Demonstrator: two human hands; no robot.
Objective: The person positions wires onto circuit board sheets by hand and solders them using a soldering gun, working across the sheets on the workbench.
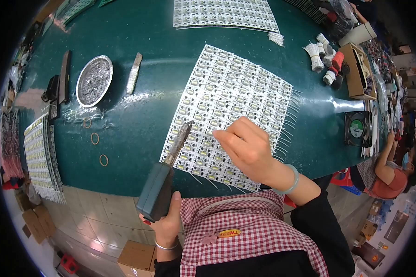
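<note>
A sheet of white circuit boards [233, 87] with rows of small yellowish LEDs lies at a slant on the green table. Fine white wires stick out along its right and lower edges. My left hand [169, 222] is wrapped round the dark green handle of a soldering gun [154, 188]. The gun's blackened metal tip rests over or just above the sheet's left part. My right hand [248, 148] is over the middle of the sheet, thumb and forefinger pinched together near the tip. Whatever lies between those fingers is too small to make out.
Left on the table [138, 120] are a metal bowl [78, 87] of silvery scraps, a solder bar [134, 74], rubber bands [103, 160] and stacked boards [40, 152]. More boards [224, 14] lie at the far side. Wire bundles [313, 56], a carton [354, 69] and a fan [358, 128] stand right.
</note>
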